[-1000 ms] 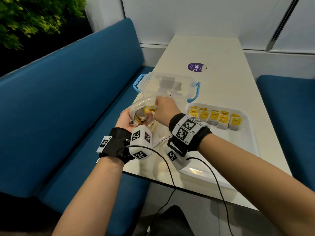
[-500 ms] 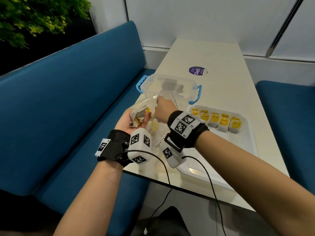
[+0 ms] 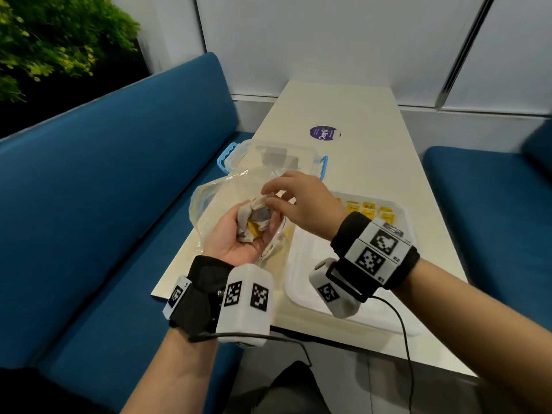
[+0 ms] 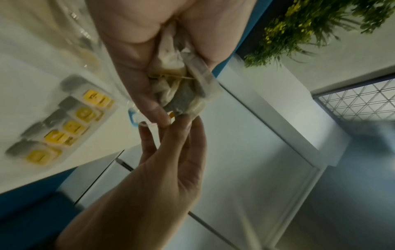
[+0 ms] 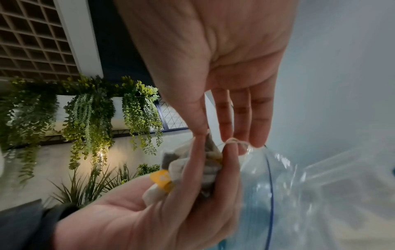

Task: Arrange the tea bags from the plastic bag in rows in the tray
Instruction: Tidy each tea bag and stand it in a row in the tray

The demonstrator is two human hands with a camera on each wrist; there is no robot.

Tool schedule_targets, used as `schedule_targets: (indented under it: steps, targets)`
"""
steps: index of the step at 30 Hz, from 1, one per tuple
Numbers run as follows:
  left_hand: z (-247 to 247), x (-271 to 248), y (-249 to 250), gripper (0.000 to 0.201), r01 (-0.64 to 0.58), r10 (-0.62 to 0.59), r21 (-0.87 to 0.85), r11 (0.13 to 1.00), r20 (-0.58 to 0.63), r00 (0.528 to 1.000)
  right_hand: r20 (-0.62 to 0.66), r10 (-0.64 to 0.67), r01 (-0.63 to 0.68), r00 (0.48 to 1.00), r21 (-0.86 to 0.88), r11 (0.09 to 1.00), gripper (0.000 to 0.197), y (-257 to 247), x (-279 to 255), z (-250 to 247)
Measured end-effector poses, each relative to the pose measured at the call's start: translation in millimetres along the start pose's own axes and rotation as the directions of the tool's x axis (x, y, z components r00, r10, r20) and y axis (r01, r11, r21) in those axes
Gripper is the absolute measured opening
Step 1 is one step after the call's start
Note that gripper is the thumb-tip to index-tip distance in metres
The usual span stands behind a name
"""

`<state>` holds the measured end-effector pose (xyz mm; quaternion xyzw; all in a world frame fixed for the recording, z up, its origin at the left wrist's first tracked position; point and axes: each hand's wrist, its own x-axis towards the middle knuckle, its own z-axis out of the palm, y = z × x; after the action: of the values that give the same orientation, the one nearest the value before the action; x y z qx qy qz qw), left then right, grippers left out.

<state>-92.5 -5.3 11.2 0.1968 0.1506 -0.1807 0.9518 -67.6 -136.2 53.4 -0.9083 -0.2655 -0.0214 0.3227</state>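
Since prev frame, R hand lifted out of plastic bag, now pinching top tea bag off bunch of tea bags cupped in L hand, thumb + forefinger closed, other fingers extended. Bunch sits just below R fingertips; tray lies to the R, row of tea bags at far end.

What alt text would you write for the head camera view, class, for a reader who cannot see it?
A left hand holds a clump of tea bags over a clear plastic bag while the right hand pinches at them. One row of yellow-tagged tea bags lies in the white tray.
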Motion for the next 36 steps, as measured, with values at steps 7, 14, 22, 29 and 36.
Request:
schedule_targets:
  steps: [7,14,22,29,36]
  targets:
    - [22.3,12.9,-30.6,0.031,0.096,-0.097,0.07,0.993,0.009,0.995,-0.069,0.018,-0.018,0.997,-0.003,1.0,0.015,23.8,-21.9,-34.9]
    - [32.7,34.9,-61.9,0.045,0.203,-0.206,0.103,0.974,0.015,0.978,-0.034,0.226,-0.226,0.973,-0.004,0.974,0.024,58.8,-31.6,-55.3]
    - [24.5,61.4,-75.6,0.046,0.223,-0.217,0.098,0.97,-0.067,0.974,0.098,0.367,-0.372,0.925,0.045,0.927,0.017,91.1,-30.0,-48.8]
    - [18.6,75.9,-66.8,0.048,0.234,-0.232,0.076,0.969,-0.038,0.972,-0.039,0.421,-0.414,0.906,0.113,0.903,0.013,99.8,-13.8,-35.3]
    - [9.5,81.7,-59.9,0.049,0.261,-0.26,0.042,0.964,-0.036,0.965,-0.082,0.401,-0.385,0.912,0.164,0.908,0.011,103.0,-4.7,-30.4]
